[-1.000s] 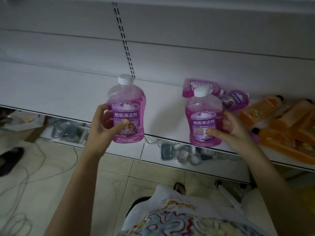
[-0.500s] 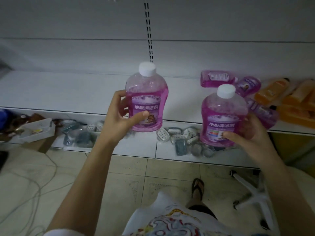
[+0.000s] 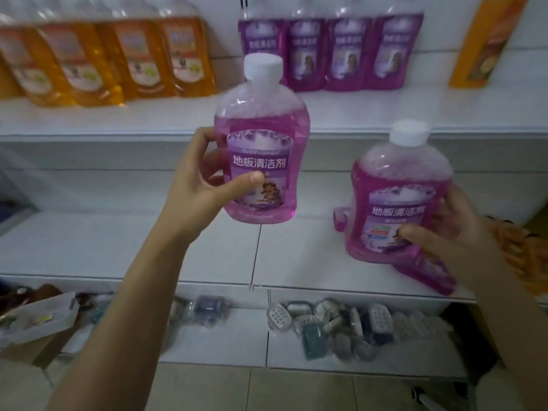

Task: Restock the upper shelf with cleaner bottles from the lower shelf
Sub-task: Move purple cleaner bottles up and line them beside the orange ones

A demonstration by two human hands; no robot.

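My left hand grips a purple cleaner bottle with a white cap, upright, raised in front of the upper shelf. My right hand grips a second purple cleaner bottle, upright and lower, above the lower shelf. A row of purple bottles stands at the back of the upper shelf. More purple bottles lie on the lower shelf behind my right hand, partly hidden.
Orange bottles line the upper shelf's left part, and one orange bottle stands at its right. Orange bottles lie at the lower shelf's right end. Soap dishes and a cardboard box sit on the bottom level.
The view has tilted up, bringing the upper shelf and its rows of bottles into sight. Both hands have lifted their bottles higher, the left one more than the right.
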